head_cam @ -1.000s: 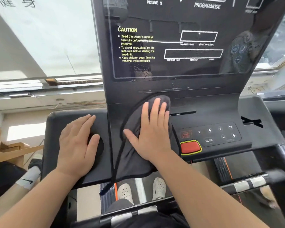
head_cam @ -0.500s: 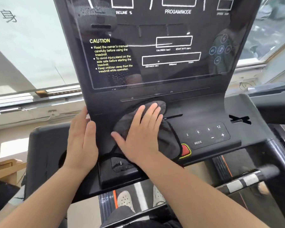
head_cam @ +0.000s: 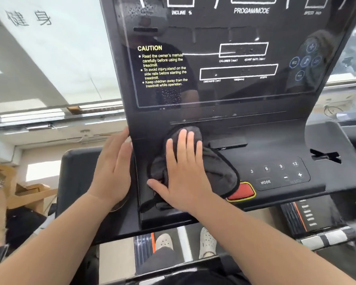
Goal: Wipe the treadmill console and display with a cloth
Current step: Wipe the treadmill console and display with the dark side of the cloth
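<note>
Head view, cloth: the dark cloth (head_cam: pixel 216 171) lies bunched on the lower console (head_cam: pixel 275 145), left of centre; its long axis runs from the top left, just under the display (head_cam: pixel 224 58), down to the right, where its black-edged hem overlaps the red stop button (head_cam: pixel 243 192); a corner trails off lower left.
Right hand: the right hand (head_cam: pixel 185 177) presses flat on the cloth, fingers straight and pointing up at the display, thumb splayed left; nothing pinched, just palm pressure.
Left hand: the left hand (head_cam: pixel 113 173) lies open and flat against the console's left edge, over the dark side tray (head_cam: pixel 76 182), fingers together and pointing up; it grips nothing.
Hidden or cut off: the display top runs out of frame; the cloth's middle sits under the palm; part of the red button is covered; the small print under the white boxes is hard to read; reflections cloud the glass.
Writing: "CAUTION" in yellow, with "Read the owner's manual carefully before using the treadmill", "Keep children away from the treadmill while operation"; "INCLINE %", "PROGAM/MODE"; keypad (head_cam: pixel 277 173) reads 3, 6, 9, 12, MODE, minus, plus.
Below: white shoes (head_cam: pixel 164 241) on the belt.
</note>
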`<state>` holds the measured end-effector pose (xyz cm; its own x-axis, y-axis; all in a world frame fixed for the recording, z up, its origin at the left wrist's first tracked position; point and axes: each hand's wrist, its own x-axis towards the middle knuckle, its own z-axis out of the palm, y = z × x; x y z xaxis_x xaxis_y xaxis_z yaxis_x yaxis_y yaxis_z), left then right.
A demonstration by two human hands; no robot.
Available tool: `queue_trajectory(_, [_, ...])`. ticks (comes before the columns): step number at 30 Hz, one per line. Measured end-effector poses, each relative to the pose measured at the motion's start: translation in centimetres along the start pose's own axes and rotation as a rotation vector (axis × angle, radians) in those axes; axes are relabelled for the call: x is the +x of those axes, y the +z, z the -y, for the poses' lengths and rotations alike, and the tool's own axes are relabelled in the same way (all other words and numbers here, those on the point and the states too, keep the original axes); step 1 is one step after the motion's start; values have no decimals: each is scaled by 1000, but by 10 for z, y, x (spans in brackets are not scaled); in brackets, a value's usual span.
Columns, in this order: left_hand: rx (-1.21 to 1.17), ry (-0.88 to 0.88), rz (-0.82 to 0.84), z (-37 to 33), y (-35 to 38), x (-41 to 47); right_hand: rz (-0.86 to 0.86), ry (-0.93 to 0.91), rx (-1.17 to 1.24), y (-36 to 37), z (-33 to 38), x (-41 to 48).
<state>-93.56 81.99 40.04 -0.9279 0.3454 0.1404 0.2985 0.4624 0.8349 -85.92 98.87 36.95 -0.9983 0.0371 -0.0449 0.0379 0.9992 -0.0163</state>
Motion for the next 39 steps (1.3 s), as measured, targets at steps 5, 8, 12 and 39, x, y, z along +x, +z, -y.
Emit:
queue_trajectory(5, [23,40,27,16,2,-1,114,-355,32,2,33,-24])
queue_trajectory(8, [-20,77,27,23,6,-3,82,-368,34,9,4,-45])
queue_trajectory(12, [-51,67,22,20,6,-5,45,-120,37,6,-48,-47])
queue_trajectory(39, [-127,38,-122,-31,-19,40,-475,251,60,-31,-14,66])
